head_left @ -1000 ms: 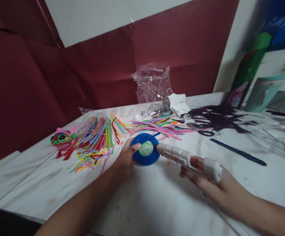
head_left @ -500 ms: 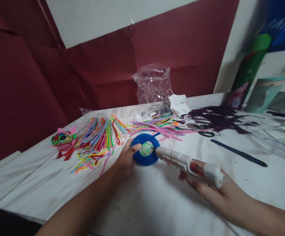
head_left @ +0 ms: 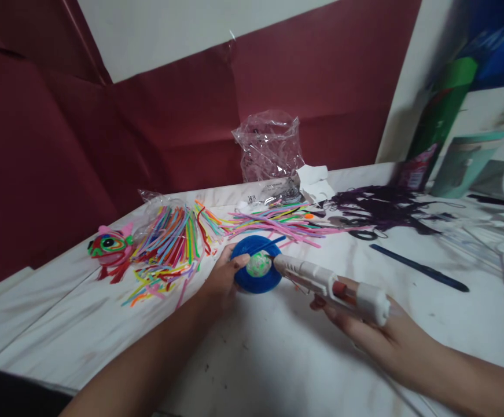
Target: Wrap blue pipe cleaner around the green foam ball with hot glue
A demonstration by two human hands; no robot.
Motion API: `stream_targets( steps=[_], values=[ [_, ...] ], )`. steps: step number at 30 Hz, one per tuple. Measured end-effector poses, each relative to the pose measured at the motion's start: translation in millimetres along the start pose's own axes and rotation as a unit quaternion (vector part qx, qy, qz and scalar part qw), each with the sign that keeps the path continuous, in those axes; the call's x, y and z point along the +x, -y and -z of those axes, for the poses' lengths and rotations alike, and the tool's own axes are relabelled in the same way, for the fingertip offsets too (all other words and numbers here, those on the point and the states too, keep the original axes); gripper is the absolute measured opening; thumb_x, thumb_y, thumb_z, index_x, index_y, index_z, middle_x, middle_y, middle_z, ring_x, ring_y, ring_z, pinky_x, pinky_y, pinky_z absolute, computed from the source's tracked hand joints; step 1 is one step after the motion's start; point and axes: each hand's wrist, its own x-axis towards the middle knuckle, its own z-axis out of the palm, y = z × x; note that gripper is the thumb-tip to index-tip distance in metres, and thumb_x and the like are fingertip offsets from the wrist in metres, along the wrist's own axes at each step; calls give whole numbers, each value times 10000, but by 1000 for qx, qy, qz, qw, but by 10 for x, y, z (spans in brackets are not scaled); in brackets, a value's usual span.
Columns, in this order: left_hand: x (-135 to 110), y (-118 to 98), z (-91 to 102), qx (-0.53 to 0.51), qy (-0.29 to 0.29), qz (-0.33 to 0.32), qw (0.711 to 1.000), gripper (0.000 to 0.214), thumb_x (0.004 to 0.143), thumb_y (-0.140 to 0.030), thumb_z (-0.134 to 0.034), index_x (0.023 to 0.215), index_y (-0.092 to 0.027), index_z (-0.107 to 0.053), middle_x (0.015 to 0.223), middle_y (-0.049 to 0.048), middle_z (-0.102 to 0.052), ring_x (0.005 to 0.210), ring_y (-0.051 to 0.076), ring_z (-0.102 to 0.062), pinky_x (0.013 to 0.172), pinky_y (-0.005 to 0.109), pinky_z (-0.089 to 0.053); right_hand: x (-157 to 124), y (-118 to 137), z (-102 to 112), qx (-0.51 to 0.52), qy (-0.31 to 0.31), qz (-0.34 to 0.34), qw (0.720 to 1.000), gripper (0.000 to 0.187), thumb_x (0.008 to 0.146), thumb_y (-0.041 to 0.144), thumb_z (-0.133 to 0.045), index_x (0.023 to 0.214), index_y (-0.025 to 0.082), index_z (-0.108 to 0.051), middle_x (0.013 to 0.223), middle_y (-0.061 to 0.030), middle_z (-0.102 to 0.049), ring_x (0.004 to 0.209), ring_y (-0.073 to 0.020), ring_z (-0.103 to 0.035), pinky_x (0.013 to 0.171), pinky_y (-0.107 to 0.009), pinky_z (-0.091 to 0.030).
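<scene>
My left hand [head_left: 228, 272] is closed on the left edge of a round blue disc [head_left: 258, 284], its thumb over the rim. At the disc's middle is a pale round patch with green specks [head_left: 259, 264]. A thin blue strip [head_left: 273, 244] lies across the upper part and sticks out at the upper right. In my right hand [head_left: 364, 330] is a white hot glue gun [head_left: 316, 275] with a reddish part near its back end. Its dark nozzle is at the right side of the patch; whether it touches cannot be made out.
Colourful pipe cleaners [head_left: 169, 234] spread behind and left, beside a red and pink figure with a big eye [head_left: 111, 246]. More pipe cleaners [head_left: 278, 223], a clear plastic bag [head_left: 271, 147], purple threads [head_left: 382, 208], black-handled scissors [head_left: 363, 234] and a dark blue strap [head_left: 419, 266] lie further back and right.
The glue gun and my right hand have shifted slightly left and down. My left hand keeps its hold on the disc. The whole view has moved a little.
</scene>
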Motion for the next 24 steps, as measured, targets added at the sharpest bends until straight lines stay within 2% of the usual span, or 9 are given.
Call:
stream_targets(
  steps=[7,15,24],
  values=[
    [-63,-37,-46,33,5,3,999,528,680,-273,-762,1166,-199,-570,1086,95,-718,989,306,-679,862,431,-512,18,16,-25,14,3,-7,1000,153,910,278,-523,890,233,-668,826,-39,-752,740,-214,-713,577,-256,-567],
    [-14,-25,-16,12,-9,15,1000,493,649,-315,-776,1094,-203,-595,1096,98,-718,1039,327,-667,860,430,-519,34,58,15,2,-19,-7,1000,153,857,234,-530,819,217,-677,667,2,-676,563,-160,-628,505,-224,-523],
    [-68,-42,-63,23,-5,18,1000,541,663,-290,-777,1161,-203,-583,1069,87,-719,965,293,-679,841,419,-515,58,84,4,14,7,-15,1000,157,861,258,-535,800,222,-675,702,-11,-698,623,-180,-664,569,-242,-560]
  ],
)
